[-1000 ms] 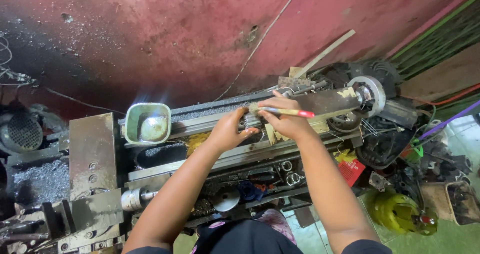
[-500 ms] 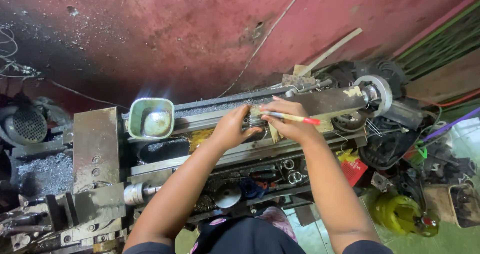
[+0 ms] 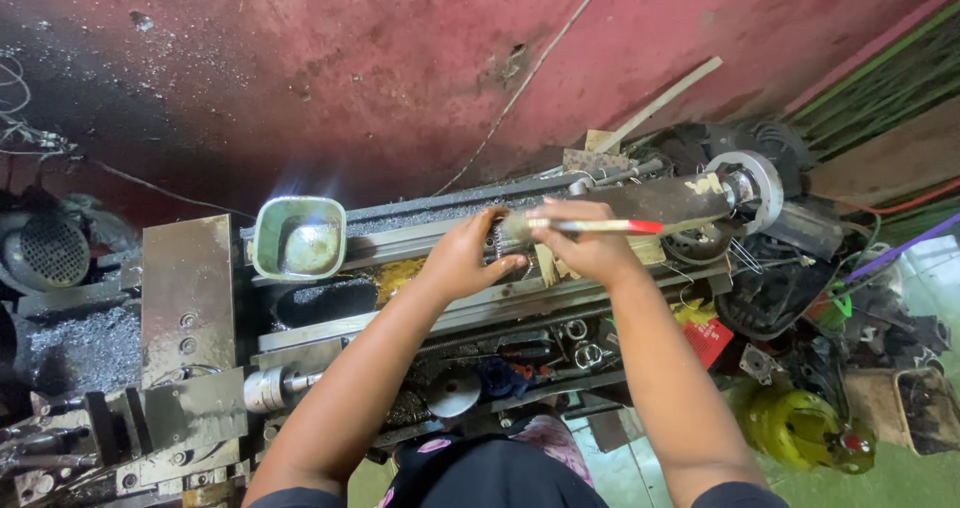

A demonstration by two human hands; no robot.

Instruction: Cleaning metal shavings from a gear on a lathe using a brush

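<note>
- Red-tipped brush [image 3: 590, 226]: pinched in right hand [image 3: 590, 253], bristles touching the gear [image 3: 497, 243].
- Left hand [image 3: 462, 260]: fingers curled around the gear, above the lathe bed [image 3: 420, 313].
- Green bowl [image 3: 298, 238]: left of both hands.

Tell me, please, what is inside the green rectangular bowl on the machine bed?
The green bowl holds a shiny pale liquid reflecting a lamp. What lies beneath that glare, and the bowl's bottom, cannot be seen.
</note>
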